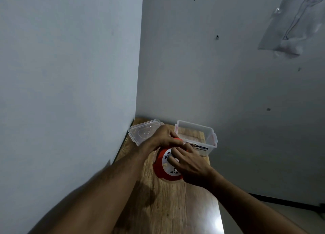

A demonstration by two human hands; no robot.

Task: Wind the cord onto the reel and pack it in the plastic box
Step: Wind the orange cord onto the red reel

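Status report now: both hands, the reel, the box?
Left hand grips reel rim. Right hand rests on reel face, fingers relaxed. Box open, nothing inside, lid beside it. Path to box looks free.

Single head-worn wide-angle view, looking forward and steeply down along a wooden table (175, 207) into a wall corner; the tabletop fills the lower centre of the frame, close, with walls filling the upper half.
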